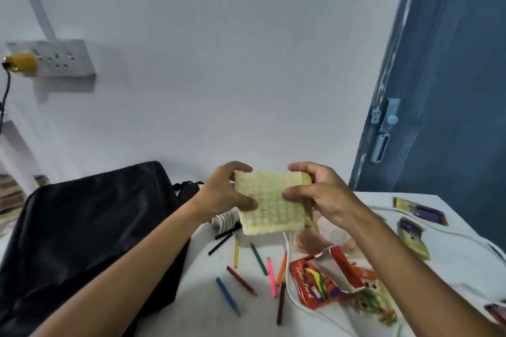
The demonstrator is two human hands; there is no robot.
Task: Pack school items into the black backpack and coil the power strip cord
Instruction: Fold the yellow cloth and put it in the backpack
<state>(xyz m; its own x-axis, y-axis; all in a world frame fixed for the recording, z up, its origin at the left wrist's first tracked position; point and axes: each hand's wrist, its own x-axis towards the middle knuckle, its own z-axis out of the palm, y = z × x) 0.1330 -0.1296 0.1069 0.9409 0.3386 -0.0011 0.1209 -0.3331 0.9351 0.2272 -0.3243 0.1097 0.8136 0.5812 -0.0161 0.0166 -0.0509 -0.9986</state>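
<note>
- Coloured pencils (247,279) lie loose at 6 o'clock on the white table (451,268), beside a torn red pencil box (325,279): light, rolling, best gathered in a bunch.
- White power strip cord (298,304) runs toward 4 o'clock, its strip cut off.
- Centre: left hand (221,194) and right hand (320,194) pinch a soft yellow checked cloth (273,202) by its side edges; limp, probably light.
- Black backpack (90,232) at 8 o'clock; its opening is hidden.
</note>
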